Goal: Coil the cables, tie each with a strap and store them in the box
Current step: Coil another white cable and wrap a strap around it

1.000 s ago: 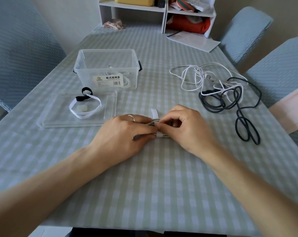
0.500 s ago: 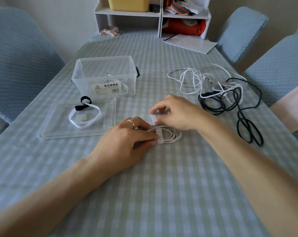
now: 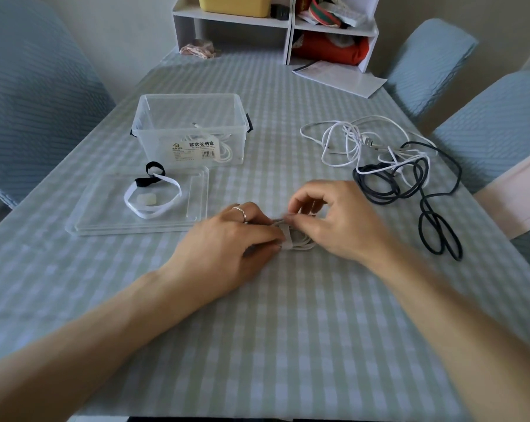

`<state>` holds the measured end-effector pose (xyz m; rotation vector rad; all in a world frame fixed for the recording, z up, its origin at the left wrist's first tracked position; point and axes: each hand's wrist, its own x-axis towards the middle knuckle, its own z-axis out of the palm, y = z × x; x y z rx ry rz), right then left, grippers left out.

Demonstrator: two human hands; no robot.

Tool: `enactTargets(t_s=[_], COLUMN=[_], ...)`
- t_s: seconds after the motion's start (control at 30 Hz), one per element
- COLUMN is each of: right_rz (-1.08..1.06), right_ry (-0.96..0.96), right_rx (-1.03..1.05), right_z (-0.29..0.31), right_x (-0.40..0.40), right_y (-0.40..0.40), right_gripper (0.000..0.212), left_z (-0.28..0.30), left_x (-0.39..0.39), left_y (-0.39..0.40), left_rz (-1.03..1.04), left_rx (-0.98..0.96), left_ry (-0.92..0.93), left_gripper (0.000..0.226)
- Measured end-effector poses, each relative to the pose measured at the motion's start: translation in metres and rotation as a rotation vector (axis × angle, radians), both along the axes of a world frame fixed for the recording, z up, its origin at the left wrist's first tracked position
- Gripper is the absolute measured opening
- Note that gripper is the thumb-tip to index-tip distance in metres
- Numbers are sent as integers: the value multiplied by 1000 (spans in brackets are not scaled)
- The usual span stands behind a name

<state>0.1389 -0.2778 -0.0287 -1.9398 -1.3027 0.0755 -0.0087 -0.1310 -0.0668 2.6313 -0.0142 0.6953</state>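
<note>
We are working at the middle of the checked table (image 3: 288,345), where a white coil (image 3: 300,242) is lying flat between our hands. Our left hand (image 3: 227,242), a ring on one finger, is pinching the coil's left end and pressing it to the cloth. A pale strap (image 3: 286,239) is crossing the coil just beside those fingertips. Our right hand (image 3: 339,217) is curling over the coil from 3 o'clock, thumb and forefinger pinching the strap's free end above the bundle; the pinch itself is blurring a little.

At 11 o'clock from the coil the clear box (image 3: 190,129) is standing open, with a white cable already lying inside it. Its lid (image 3: 105,214) is lying flat just in front of it, at 10 o'clock, carrying spare straps (image 3: 152,193), white and black ones.

At 2 o'clock a loose tangle is waiting: white cables (image 3: 355,141) farther off, a black cable (image 3: 434,208) nearer and trailing toward 3 o'clock. It is lying well apart from the box.

At 12 o'clock, at the table's far end, a white shelf (image 3: 288,25) is standing.
</note>
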Motion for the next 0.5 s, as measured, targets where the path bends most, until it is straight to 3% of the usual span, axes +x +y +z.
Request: enactTargets(t_s=[0.23, 0.5], right_rz=[67, -5], right_ry=[-240, -399], right_rx=[76, 67], right_z=[-16, -20], right_x=[-11, -31], right_y=[-22, -28], right_gripper=[2, 7], left_z=[1, 6], left_x=[-2, -5], left_y=[-6, -12], left_rz=[-6, 86], left_rx=[-66, 17], left_ry=[-1, 1], left_gripper=[23, 30])
